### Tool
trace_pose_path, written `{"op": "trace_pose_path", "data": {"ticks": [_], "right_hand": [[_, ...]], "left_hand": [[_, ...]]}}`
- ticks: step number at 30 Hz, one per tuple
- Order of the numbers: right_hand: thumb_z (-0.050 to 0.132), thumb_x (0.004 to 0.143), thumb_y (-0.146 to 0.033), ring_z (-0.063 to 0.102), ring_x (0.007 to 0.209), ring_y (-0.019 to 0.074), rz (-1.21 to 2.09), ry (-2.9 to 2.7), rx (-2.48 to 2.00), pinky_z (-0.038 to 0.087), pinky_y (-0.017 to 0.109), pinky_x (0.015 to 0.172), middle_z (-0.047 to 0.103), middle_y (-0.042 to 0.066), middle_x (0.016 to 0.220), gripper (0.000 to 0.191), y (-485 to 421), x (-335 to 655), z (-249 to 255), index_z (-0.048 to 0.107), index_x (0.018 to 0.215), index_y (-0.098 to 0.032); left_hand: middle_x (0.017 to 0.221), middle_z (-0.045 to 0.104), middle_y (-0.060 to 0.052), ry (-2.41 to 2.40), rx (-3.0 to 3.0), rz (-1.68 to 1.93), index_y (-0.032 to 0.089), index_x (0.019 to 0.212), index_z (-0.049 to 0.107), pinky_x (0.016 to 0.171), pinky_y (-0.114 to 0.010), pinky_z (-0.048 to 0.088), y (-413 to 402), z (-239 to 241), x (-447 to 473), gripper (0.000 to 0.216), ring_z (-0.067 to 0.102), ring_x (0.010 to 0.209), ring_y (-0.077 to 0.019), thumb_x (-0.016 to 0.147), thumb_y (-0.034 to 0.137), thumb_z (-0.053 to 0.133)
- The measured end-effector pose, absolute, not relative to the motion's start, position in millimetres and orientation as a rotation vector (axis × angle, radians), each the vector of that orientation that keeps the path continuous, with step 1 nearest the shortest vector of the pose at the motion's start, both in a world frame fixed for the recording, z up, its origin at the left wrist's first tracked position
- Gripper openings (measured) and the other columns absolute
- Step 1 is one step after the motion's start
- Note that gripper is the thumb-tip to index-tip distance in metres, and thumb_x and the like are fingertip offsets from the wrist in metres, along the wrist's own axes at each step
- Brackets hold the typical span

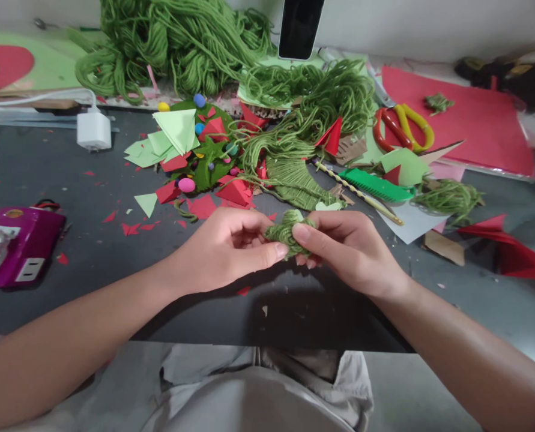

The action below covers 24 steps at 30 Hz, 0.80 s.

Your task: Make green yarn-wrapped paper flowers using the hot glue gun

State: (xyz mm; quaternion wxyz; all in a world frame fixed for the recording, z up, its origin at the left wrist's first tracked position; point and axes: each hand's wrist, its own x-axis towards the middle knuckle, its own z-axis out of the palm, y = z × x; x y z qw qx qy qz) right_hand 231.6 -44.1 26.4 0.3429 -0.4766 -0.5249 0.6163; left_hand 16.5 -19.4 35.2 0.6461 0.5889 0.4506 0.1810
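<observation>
Between my two hands, just above the table's near part, is a small star-like piece wrapped in green yarn [289, 231]. My left hand [231, 246] pinches its left side between thumb and fingers. On the other side, my right hand [350, 249] grips it with the thumb pressed on top. Parts of the piece are hidden under the fingers. Just beyond it lies a larger shape wound with green yarn [296, 180], loose strands trailing from it. A green felt piece [208, 165] with coloured pom-poms rests behind my left hand among red and pale green paper scraps.
Heaps of green yarn [181, 42] line the back. Right of centre lie scissors [414, 129], a green comb [375, 184], a pencil [357, 195] and red sheets [465, 114]. A white charger [93, 130] and purple box [24, 246] stand left. A phone [300, 27] is upright behind.
</observation>
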Motion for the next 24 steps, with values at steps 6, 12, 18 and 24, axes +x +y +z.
{"op": "trace_pose_path", "data": {"ticks": [6,12,18,24], "right_hand": [[0.081,0.082,-0.061,0.060,0.058,0.0132,1.686,-1.368,-1.194,0.049,0.026,0.055,0.069,0.002,0.064,0.046,-42.8,233.7,28.0,0.072,0.069,-0.018],[0.091,0.073,-0.054,0.057,0.056,0.0109,1.723,-1.316,-1.231,0.046,0.023,0.052,0.066,0.000,0.063,0.042,-43.9,229.5,26.8,0.070,0.072,-0.017],[0.089,0.075,-0.057,0.056,0.053,0.0109,1.714,-1.357,-1.257,0.047,0.023,0.050,0.064,0.000,0.060,0.045,-42.4,229.1,30.0,0.066,0.069,-0.018],[0.087,0.077,-0.055,0.055,0.053,0.0105,1.722,-1.388,-1.229,0.046,0.023,0.050,0.064,-0.001,0.059,0.042,-42.5,231.3,30.6,0.067,0.070,-0.018]], "left_hand": [[0.068,0.063,-0.001,0.992,1.368,0.454,0.015,0.078,0.072,0.054,-0.022,0.044,-16.3,37.3,13.5,0.022,0.054,0.061,-0.0116,0.082,0.036,0.075],[0.061,0.057,0.001,0.969,1.383,0.442,0.016,0.068,0.066,0.049,-0.020,0.040,-16.7,38.1,12.0,0.025,0.051,0.055,-0.0094,0.083,0.033,0.076],[0.070,0.066,-0.003,0.865,1.363,0.415,0.015,0.078,0.071,0.053,-0.021,0.048,-14.7,36.1,7.9,0.022,0.058,0.059,-0.0114,0.084,0.035,0.076],[0.079,0.070,-0.007,0.781,1.301,0.435,0.015,0.081,0.073,0.060,-0.025,0.054,-14.1,27.9,3.3,0.031,0.063,0.067,-0.0145,0.094,0.043,0.067]]}}
